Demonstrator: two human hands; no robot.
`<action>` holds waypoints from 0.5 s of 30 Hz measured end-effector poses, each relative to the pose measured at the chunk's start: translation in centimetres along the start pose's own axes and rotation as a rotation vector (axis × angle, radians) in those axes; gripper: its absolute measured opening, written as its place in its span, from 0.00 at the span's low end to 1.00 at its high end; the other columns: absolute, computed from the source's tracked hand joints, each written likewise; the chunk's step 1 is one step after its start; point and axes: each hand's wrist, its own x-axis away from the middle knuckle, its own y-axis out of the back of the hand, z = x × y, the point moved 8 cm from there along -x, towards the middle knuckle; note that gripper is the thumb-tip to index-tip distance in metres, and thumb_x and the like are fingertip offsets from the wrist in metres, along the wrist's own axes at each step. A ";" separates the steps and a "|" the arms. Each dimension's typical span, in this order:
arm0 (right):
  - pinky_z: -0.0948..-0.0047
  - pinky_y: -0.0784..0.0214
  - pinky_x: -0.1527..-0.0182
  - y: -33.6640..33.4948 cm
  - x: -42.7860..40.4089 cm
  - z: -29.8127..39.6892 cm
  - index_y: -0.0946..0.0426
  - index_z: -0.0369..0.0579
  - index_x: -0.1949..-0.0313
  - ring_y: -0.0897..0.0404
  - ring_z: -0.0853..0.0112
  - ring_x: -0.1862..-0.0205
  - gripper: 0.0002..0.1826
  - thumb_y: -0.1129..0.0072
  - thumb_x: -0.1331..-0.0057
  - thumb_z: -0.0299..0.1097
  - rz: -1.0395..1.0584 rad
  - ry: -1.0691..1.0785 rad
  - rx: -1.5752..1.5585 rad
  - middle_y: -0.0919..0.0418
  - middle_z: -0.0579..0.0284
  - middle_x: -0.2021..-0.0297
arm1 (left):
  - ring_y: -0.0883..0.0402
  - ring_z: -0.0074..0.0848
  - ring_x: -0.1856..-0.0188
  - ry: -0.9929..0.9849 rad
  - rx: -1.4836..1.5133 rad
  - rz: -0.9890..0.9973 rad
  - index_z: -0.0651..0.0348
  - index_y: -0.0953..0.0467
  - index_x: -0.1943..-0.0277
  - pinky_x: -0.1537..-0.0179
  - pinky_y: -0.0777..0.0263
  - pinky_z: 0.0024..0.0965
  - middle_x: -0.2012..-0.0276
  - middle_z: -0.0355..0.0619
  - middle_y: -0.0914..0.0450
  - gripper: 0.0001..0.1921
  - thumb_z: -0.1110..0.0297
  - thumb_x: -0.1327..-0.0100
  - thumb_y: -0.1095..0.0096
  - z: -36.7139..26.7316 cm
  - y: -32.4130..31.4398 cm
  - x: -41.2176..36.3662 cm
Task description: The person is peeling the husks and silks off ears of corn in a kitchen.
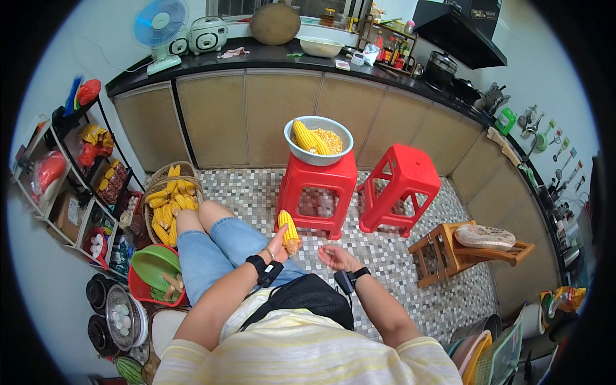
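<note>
My left hand [279, 244] grips an ear of yellow corn [289, 232] near its base, with the ear tilted upward. To its right, apart from the corn, my right hand [340, 258] holds nothing visible, its fingers loosely curled. Beyond my hands, a light-coloured basin [318, 159] rests on a red plastic stool [321, 178]; whole ears [306, 135] and loose kernels [330, 140] lie in it. Beside my knees stands a wicker basket [148, 211] full of corn ears [166, 214].
A second red stool [414, 166] and a wooden chair [455, 245] with a cushion stand to the right. Shelving [72, 168], a red tub [139, 291] with a green colander [154, 264] and pots are at the left. Cabinets under a black counter [269, 61] curve around the front.
</note>
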 end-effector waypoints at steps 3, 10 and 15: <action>0.70 0.27 0.57 0.5 -1.7 -0.8 0.31 0.37 0.60 0.22 0.66 0.63 0.10 0.51 0.39 0.29 -0.076 -0.056 0.059 0.24 0.55 0.66 | 0.26 0.36 0.61 0.010 -0.014 -0.009 0.58 0.38 0.49 0.59 0.28 0.37 0.63 0.50 0.29 0.23 0.49 0.38 0.54 0.0 0.1 0.1; 0.68 0.31 0.51 -15.4 1.4 18.3 0.38 0.38 0.50 0.26 0.67 0.52 0.16 0.59 0.34 0.34 0.360 0.473 0.024 0.28 0.52 0.54 | 0.26 0.37 0.60 0.022 -0.032 0.043 0.59 0.39 0.48 0.58 0.27 0.37 0.61 0.52 0.29 0.24 0.48 0.38 0.54 0.3 0.3 -0.1; 0.66 0.31 0.54 -15.6 0.3 18.4 0.34 0.41 0.57 0.26 0.65 0.55 0.13 0.60 0.35 0.36 0.146 0.427 0.247 0.27 0.55 0.57 | 0.25 0.36 0.61 -0.001 -0.066 0.029 0.60 0.38 0.49 0.59 0.27 0.35 0.62 0.51 0.28 0.25 0.47 0.39 0.53 -0.3 -1.0 0.8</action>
